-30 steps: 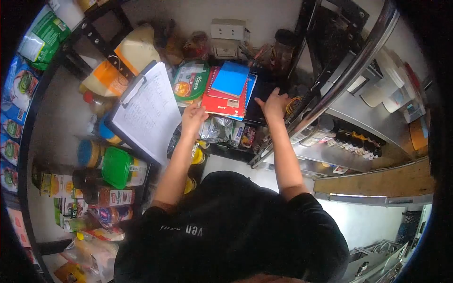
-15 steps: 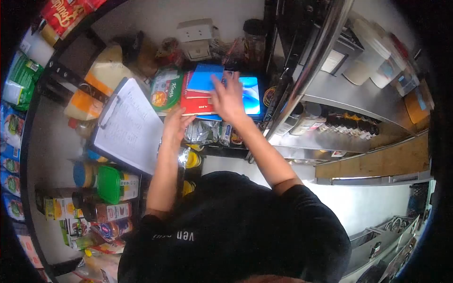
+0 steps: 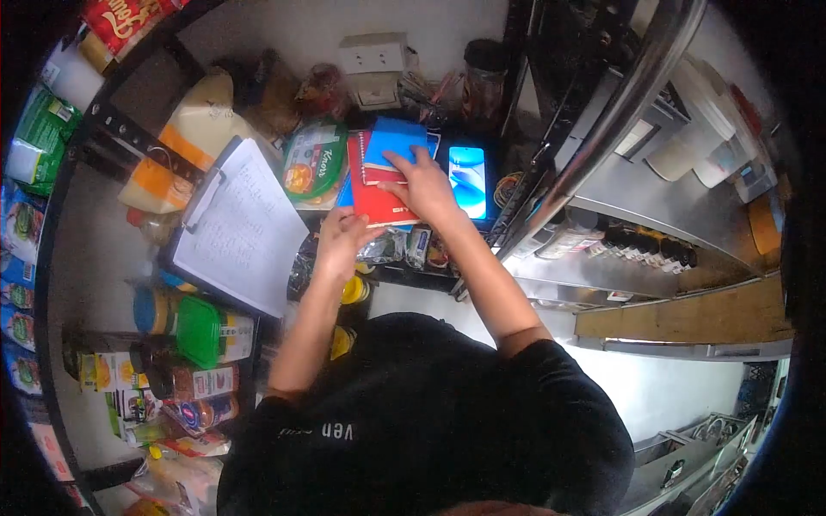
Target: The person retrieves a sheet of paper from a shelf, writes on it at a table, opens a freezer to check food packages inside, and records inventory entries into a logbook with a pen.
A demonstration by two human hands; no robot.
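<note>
A red spiral notebook [image 3: 379, 204] lies on the shelf top, with a smaller blue notebook [image 3: 394, 140] over its upper part. My left hand [image 3: 342, 242] pinches the red notebook's near left corner. Across the notebooks rests my right hand [image 3: 423, 185], fingers spread and laid on the blue cover, thumb over the red one. More blue shows under the red notebook's left edge. Just right of my right hand is a phone [image 3: 467, 182] with a lit screen. A green-lidded Knorr tub [image 3: 315, 162] stands left of the notebooks.
A clipboard [image 3: 237, 228] with handwritten paper leans at left. Below it are a green-lidded container [image 3: 199, 333] and several jars and packets. A wall socket box [image 3: 372, 54] and a dark-lidded jar [image 3: 484, 77] are at the back. A metal rail [image 3: 637, 99] and steel shelves stand right.
The view has shifted slightly. The red notebook has turned a little and slid right, showing more blue beneath its left edge. My right hand no longer overlaps the phone's edge.
</note>
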